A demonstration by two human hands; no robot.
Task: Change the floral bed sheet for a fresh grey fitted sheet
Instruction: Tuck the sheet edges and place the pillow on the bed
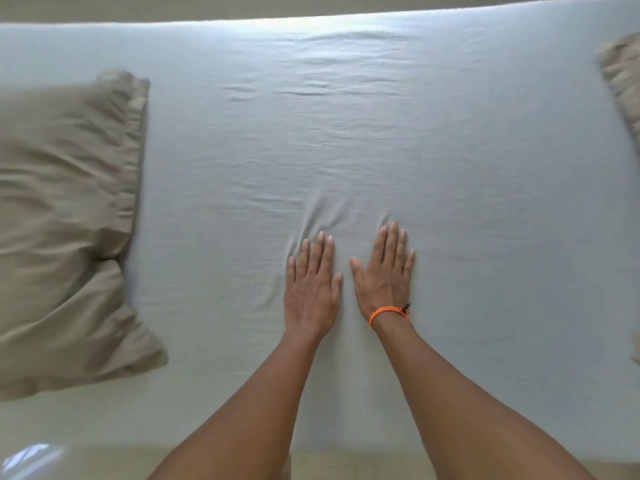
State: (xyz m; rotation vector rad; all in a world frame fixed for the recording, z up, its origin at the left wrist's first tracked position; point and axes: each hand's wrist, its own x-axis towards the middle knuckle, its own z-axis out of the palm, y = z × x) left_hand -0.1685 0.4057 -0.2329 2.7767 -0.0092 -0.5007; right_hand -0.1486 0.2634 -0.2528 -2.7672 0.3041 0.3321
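Observation:
The grey fitted sheet [450, 161] covers the whole mattress, with low wrinkles across its middle. My left hand [313, 289] lies flat on the sheet, palm down, fingers straight and pointing away from me. My right hand [386, 275], with an orange cord bracelet at the wrist, lies flat beside it a little further forward. A small ridge of fabric is bunched just ahead of the fingertips. The floral sheet is not in view.
A beige pillow [65, 233] lies on the sheet at the left. Another beige pillow [623, 81] shows at the right edge. The bed's far edge [311, 17] runs along the top, the near edge along the bottom, with pale floor [104, 462] below.

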